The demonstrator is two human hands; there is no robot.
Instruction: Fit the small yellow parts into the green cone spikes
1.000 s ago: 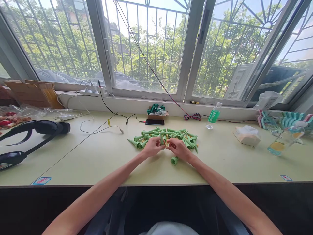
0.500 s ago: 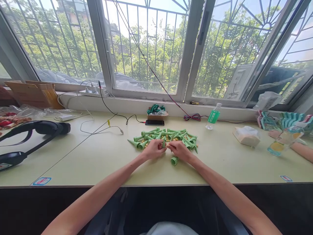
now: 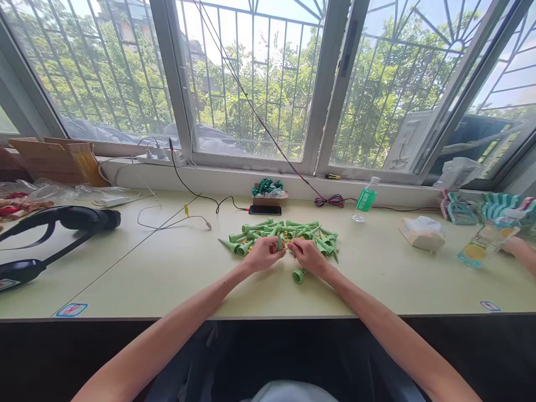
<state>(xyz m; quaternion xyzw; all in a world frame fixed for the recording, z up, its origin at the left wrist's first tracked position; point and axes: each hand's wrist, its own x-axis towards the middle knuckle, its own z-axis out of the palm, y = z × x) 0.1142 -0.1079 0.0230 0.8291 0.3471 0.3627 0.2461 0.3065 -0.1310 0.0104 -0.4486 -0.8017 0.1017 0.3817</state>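
My left hand is closed around a green plastic cone spike, its narrow end pointing up. Close beside it, my right hand pinches at the space between the two hands. A small yellowish bit seems to be at its fingertips, too small to make out. Behind both hands spreads a pile of green cone spikes with small yellow pieces mixed in. One more green spike lies apart, in front of my right hand, its round open end facing me.
A phone and a small box of green wrappers stand behind the pile. To the right are a water bottle, a tissue box, a cup and another person's arm. A black headset lies left.
My hands have shifted only slightly, the right fingertips drawing a little away from the left. At the far right, the other person's hand has pulled back to the right.
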